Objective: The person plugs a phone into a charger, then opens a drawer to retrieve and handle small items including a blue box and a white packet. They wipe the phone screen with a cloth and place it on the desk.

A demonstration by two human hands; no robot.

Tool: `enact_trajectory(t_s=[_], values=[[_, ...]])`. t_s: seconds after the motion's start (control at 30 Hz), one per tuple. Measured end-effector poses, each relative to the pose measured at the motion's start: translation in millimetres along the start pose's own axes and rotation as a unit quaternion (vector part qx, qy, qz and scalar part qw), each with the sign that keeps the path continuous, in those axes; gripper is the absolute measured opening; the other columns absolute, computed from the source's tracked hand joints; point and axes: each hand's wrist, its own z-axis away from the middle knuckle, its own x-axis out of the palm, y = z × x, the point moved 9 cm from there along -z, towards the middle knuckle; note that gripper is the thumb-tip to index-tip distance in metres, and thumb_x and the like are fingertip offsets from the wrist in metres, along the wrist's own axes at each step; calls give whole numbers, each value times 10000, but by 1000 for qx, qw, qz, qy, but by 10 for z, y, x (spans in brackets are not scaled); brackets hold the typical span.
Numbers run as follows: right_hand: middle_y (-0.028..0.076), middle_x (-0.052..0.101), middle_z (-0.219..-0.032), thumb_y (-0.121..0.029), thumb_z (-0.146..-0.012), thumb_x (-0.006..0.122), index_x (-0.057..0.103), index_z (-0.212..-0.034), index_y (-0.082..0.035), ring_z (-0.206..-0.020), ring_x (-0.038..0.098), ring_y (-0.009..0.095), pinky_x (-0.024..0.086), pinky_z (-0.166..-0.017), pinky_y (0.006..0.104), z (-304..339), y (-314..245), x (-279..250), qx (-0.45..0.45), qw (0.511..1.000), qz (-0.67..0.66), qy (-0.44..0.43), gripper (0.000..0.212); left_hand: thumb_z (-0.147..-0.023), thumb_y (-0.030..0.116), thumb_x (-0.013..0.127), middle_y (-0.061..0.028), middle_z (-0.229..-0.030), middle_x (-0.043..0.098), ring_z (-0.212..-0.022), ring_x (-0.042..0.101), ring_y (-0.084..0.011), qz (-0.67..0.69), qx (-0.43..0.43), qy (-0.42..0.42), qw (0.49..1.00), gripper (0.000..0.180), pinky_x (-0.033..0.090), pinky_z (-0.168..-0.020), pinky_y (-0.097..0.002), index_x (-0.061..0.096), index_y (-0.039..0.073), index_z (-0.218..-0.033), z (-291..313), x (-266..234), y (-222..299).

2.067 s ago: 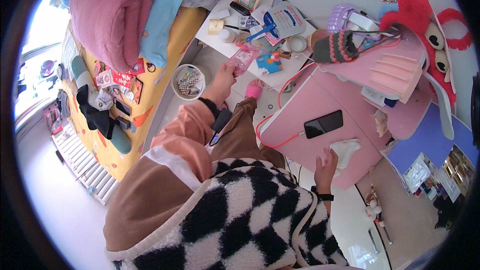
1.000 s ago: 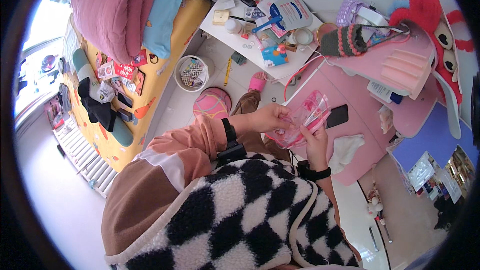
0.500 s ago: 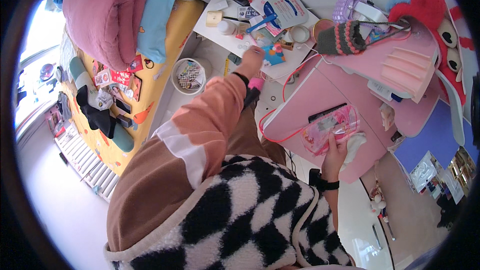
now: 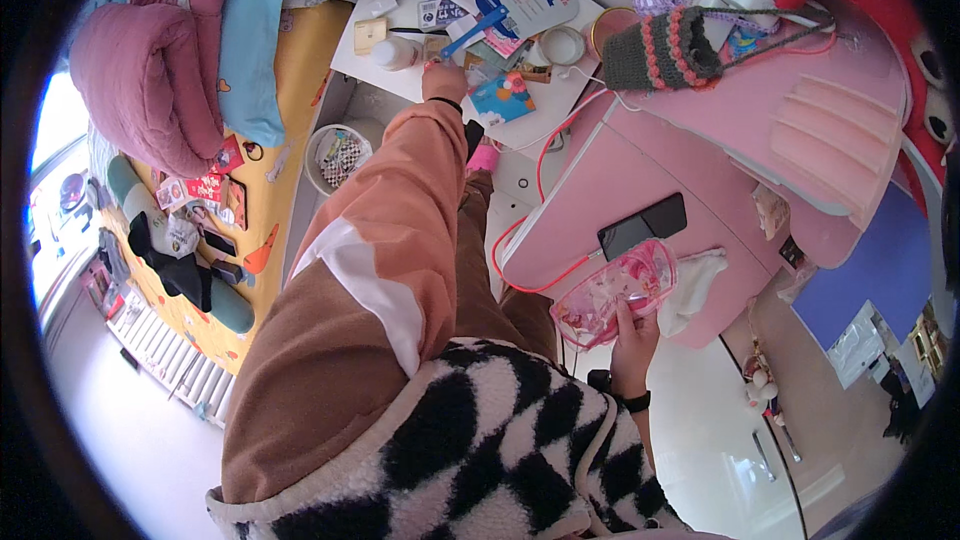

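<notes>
My left hand (image 4: 443, 79) is over the white table, its fingers curled together at the lower end of a hand fan's blue handle (image 4: 474, 34), close to a white bottle (image 4: 394, 53). What the fingers hold, if anything, is hidden. A blue patterned packet (image 4: 503, 98) lies just right of that hand. My right hand (image 4: 634, 338) grips a clear pink zip pouch (image 4: 612, 292) above the pink desk, thumb on its front. Beside the pouch lie a black phone (image 4: 643, 226) and a crumpled white cloth (image 4: 692, 290).
The white table (image 4: 372, 80) is crowded with cards and small jars. A bin (image 4: 338, 158) stands below it. A red cable (image 4: 541, 175) loops over the edge of the pink desk (image 4: 590, 180). A grey knitted bag (image 4: 660, 50) lies at the back. Folded bedding (image 4: 150, 85) is piled at left.
My left hand has moved farther over the white table, toward the bottle and fan handle. My right hand has drawn the pink pouch nearer and left, uncovering the phone.
</notes>
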Motion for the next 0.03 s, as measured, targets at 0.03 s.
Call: enact_trajectory(t_s=[0.03], values=[[73, 690, -1142, -77, -991, 621, 583, -1273, 14, -969, 637, 121, 495, -864, 253, -10, 4, 10, 5, 1000, -3, -2, 299, -901, 419, 615, -249, -1117, 706, -1087, 680, -364, 38, -52, 33, 997, 448, 531, -941, -449, 743, 21, -1064, 54, -64, -66]])
